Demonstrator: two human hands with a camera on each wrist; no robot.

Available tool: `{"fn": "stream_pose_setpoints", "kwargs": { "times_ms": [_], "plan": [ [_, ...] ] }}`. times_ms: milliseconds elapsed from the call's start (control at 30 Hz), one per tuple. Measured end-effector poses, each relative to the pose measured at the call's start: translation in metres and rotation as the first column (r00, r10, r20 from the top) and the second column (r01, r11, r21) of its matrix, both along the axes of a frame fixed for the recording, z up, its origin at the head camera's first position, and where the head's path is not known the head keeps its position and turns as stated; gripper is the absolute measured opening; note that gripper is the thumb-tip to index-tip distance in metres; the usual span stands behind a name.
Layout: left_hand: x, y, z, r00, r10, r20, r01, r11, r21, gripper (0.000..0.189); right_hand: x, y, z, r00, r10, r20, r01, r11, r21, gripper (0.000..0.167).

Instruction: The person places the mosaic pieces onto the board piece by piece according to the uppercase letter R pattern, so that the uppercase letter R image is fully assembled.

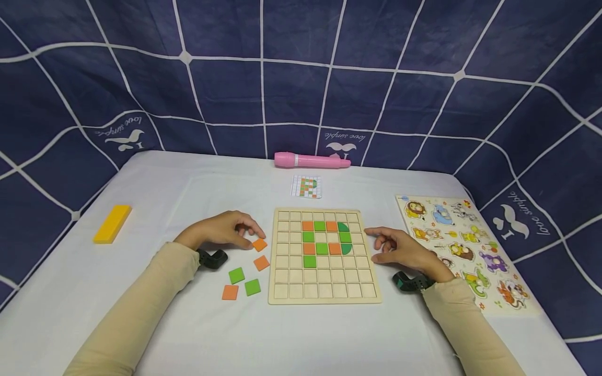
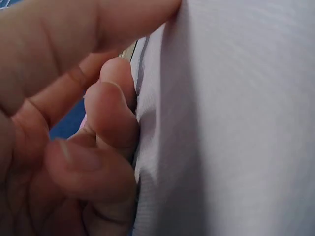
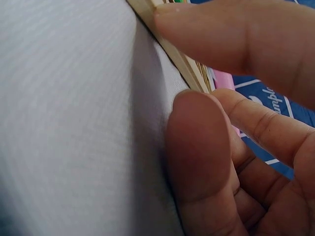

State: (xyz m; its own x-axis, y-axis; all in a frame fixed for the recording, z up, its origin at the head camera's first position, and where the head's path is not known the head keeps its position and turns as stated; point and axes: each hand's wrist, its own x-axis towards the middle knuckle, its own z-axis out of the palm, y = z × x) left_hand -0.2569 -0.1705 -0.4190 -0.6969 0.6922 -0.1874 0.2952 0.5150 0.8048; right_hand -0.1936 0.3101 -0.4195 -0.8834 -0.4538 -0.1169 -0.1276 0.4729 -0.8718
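My left hand (image 1: 228, 230) rests on the cloth left of a wooden grid board (image 1: 291, 294), thumb and index fingertips right at an orange square tile (image 1: 260, 244). The left wrist view shows this hand's bent fingers (image 2: 113, 118) against the white cloth, with no tile visible. Another orange tile (image 1: 261, 263), a reddish-orange tile (image 1: 230, 292) and two green tiles (image 1: 252, 287) lie loose nearby. On the board, orange, green and rounded dark green pieces (image 1: 345, 249) form a looped shape. My right hand (image 1: 400, 249) lies at the board's right edge, a fingertip touching its side (image 3: 170, 49).
A small pattern card (image 1: 306, 186) lies behind the board, and a pink microphone-like tube (image 1: 312, 161) behind that. At the right lies an animal puzzle board (image 1: 451, 230). A yellow block (image 1: 112, 224) sits far left. Dark blue checked cloth (image 1: 301, 94) hangs around the table.
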Motion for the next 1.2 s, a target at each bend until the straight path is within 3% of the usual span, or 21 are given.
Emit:
{"fn": "stream_pose_setpoints", "kwargs": {
  "times_ms": [267, 800, 1033, 1200],
  "plan": [
    [-0.002, -0.001, -0.003, 0.997, 0.073, -0.020, -0.073, 0.997, 0.005, 0.030, 0.001, 0.000, 0.001, 1.000, -0.005, 0.009, 0.005, 1.000, 0.007, 0.070],
    [-0.002, 0.004, -0.003, 0.986, 0.140, -0.094, -0.136, 0.989, 0.052, 0.029, 0.000, 0.002, 0.000, 1.000, 0.008, 0.010, -0.009, 1.000, 0.004, 0.069],
    [0.002, 0.012, 0.006, 0.969, 0.212, -0.129, -0.202, 0.976, 0.083, 0.028, 0.001, 0.003, 0.000, 1.000, 0.015, 0.009, -0.015, 1.000, -0.003, 0.069],
    [0.012, 0.023, 0.015, 0.967, 0.213, -0.140, -0.201, 0.975, 0.093, 0.026, 0.001, 0.001, 0.000, 1.000, 0.018, 0.011, -0.018, 1.000, -0.003, 0.069]
  ]
}}
